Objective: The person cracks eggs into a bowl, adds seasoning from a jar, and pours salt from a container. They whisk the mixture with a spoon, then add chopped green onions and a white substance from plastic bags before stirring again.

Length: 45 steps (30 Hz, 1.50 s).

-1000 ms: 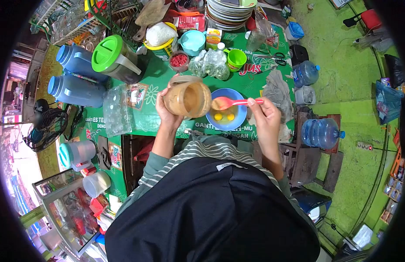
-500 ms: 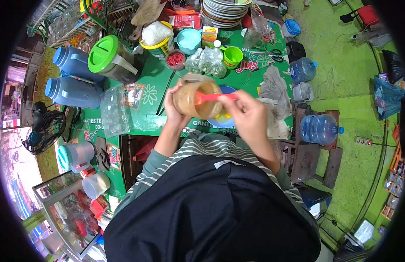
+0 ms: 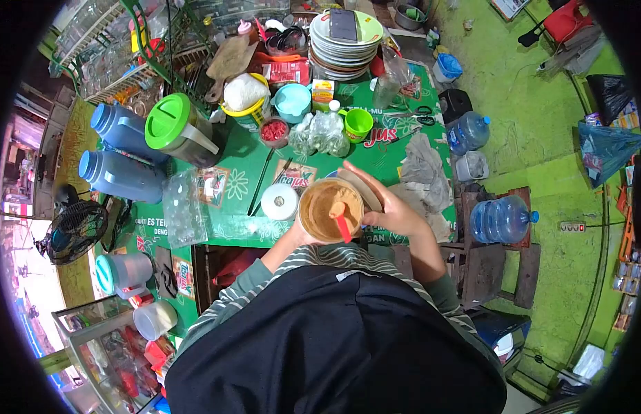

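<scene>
My left hand is closed around the left side of a round plastic tub of light brown powder, tilted so its open mouth faces me. A red spoon rests in the powder, its handle pointing toward me. My right hand grips a tan round lid at the tub's right rim. Behind the tub a blue plate is almost wholly hidden. Just left of the tub stands a white-capped container.
On the green-covered table are an egg tray, a bag of clear plastic, a green cup and grey cloths. Stacked plates stand at the back. Blue jugs and a green-lidded pitcher line the left.
The tub has come closer to my body and tipped toward me. My right hand has let go of the red spoon, left in the powder, and now holds the lid.
</scene>
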Available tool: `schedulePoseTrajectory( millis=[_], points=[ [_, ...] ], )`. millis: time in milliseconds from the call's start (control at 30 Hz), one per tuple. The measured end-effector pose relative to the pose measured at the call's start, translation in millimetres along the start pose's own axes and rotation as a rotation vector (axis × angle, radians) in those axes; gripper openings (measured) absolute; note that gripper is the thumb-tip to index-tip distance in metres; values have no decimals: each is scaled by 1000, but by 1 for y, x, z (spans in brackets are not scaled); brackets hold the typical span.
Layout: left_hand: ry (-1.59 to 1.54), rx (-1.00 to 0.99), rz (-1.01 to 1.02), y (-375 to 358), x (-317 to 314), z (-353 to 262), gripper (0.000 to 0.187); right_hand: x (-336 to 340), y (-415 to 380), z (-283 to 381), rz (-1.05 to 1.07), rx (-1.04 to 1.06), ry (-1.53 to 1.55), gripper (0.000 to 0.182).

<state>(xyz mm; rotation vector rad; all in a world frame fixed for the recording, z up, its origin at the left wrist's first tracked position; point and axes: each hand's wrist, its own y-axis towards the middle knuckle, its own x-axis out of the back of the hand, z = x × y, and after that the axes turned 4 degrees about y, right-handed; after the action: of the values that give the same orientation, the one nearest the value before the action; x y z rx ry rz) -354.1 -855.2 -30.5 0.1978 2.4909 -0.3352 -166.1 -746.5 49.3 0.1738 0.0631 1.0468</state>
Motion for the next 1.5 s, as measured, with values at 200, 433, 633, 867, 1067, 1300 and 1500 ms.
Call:
schedulePoseTrajectory(
  millis=[200,433,633,867,1067,1300,1500],
  points=[
    [-549,197,126,10,10,15,69,-5,-9,14,-165,-62,550,121],
    [-602,246,-262,11,-30,-20,55,-14,-2,51,-71,0,-713,96],
    [-611,374,-216,5,-31,-26,54,-11,0,53,0,100,-697,61],
    [-895,539,85,13,-22,-20,55,-1,8,71,132,171,-530,56],
    [-669,380,32,12,-16,-29,64,-7,9,76,65,161,-542,58],
    [-947,401,3,14,-15,-41,62,1,10,74,-82,169,-654,61],
    [-864,325,-37,16,-19,-45,63,-1,15,71,-70,179,-405,62]
  ],
)
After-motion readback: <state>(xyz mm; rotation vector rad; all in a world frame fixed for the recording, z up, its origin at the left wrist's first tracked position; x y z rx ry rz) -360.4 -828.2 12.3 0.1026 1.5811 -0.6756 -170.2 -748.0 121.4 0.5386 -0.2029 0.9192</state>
